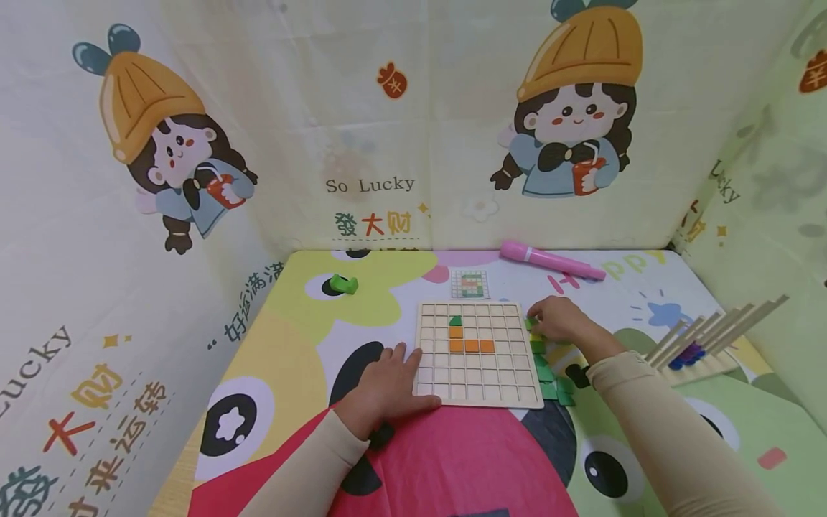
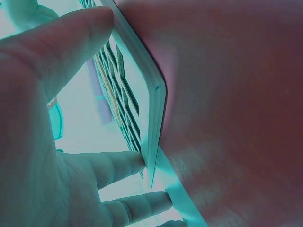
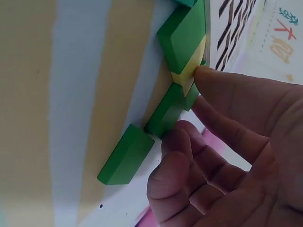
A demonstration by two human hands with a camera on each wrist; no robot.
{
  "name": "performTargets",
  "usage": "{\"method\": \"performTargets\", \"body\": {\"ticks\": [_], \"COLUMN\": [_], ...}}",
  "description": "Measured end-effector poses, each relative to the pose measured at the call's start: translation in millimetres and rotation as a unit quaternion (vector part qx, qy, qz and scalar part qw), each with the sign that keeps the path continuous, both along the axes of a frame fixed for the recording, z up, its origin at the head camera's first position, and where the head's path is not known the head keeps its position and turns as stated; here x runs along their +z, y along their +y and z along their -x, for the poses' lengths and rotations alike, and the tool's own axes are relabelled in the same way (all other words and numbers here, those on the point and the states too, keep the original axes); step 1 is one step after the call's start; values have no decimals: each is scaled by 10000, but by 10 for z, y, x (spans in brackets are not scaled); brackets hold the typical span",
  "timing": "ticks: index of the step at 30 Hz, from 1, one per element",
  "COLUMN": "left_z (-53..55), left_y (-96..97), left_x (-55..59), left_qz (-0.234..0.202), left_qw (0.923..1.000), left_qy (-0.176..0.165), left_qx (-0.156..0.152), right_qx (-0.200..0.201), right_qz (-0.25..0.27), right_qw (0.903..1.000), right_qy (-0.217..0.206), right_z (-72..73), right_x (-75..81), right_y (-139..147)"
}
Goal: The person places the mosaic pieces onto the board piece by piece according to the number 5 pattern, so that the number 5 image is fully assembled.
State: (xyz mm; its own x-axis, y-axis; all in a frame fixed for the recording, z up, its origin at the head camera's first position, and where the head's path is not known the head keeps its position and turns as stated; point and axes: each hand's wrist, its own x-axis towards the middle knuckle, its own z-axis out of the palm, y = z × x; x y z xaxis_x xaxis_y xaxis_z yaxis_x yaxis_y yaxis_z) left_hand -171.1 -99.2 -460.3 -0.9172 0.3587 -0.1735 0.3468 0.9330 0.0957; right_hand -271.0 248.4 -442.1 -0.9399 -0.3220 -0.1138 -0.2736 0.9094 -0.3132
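Note:
My left hand (image 1: 388, 384) lies spread at the near left corner of a wooden grid board (image 1: 478, 395). Its thumb runs along the near edge, its fingers along the left edge. On the board sit a green piece (image 1: 455, 321) with a curved side and several orange squares (image 1: 472, 346) in an L shape. Beyond the board's right edge, my right hand (image 1: 561, 318) has its thumb and forefinger at a cluster of green blocks (image 3: 182, 35) and a yellow piece (image 3: 190, 71). I cannot tell whether they pinch one. Another green block (image 3: 126, 156) lies close to the curled fingers.
More green pieces (image 1: 549, 388) lie along the board's right side. A small pattern card (image 1: 470, 284) and a pink pen-like stick (image 1: 552, 261) are behind it. Left of these sits a green object (image 1: 344, 284). A wooden rack with upright sticks (image 1: 717, 337) and purple pieces stands right.

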Motion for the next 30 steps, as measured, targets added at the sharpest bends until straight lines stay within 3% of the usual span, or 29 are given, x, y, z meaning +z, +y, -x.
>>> {"method": "performTargets", "body": {"ticks": [12,17,25,30], "left_z": [-13,-13,-9,-24], "left_y": [2,-8,-6,1], "left_x": [-4,-22,-37,-37], "left_qz": [-70,-82,-111,-117], "left_qw": [10000,9999,9998,9998], "left_qy": [14,-17,-47,-41], "left_qx": [30,77,131,123], "right_qx": [-319,-417,-93,-129], "right_qz": [174,280,515,649], "right_qw": [9991,9987,9983,9975], "right_qy": [-213,-99,238,252], "right_z": [2,-37,-96,-120], "right_x": [-33,-44,-10,-8], "right_y": [-20,-22,12,13]}}
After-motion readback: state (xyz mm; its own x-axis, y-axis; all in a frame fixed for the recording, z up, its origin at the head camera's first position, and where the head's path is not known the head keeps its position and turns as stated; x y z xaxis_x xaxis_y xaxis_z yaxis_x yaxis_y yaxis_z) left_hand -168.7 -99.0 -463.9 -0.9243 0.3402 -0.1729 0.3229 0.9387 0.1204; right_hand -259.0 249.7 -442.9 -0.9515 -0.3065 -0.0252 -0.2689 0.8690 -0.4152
